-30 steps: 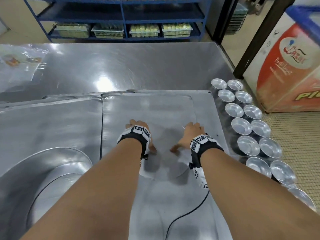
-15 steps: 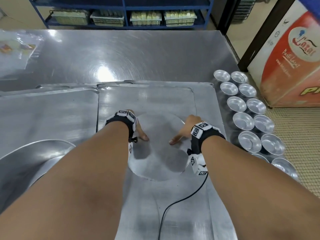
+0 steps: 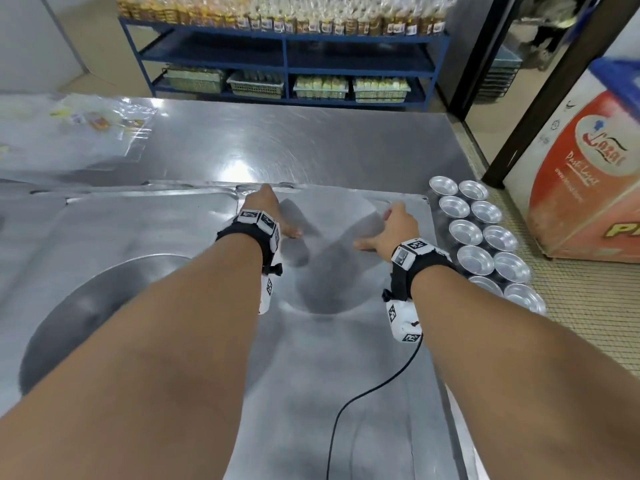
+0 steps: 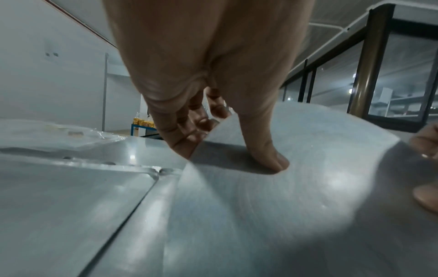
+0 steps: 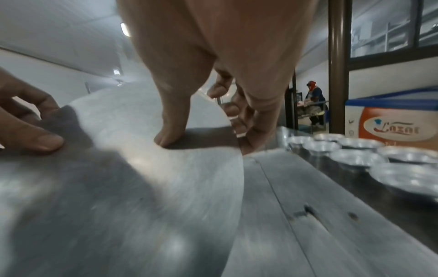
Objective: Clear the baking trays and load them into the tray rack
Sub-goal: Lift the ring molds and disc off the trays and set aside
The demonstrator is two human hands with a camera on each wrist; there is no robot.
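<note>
Lifting a round metal disc (image 3: 332,237) off the baking tray (image 3: 346,393) now, both hands are on it: left hand (image 3: 268,216) pinches its left edge, thumb on top, fingers (image 4: 187,142) beneath; right hand (image 3: 391,230) pinches the right edge likewise. Disc tilts up, near edge seemingly touching the tray. Next, I reckon, carry it clear, minding the small tins (image 3: 485,233) just right of the tray.
</note>
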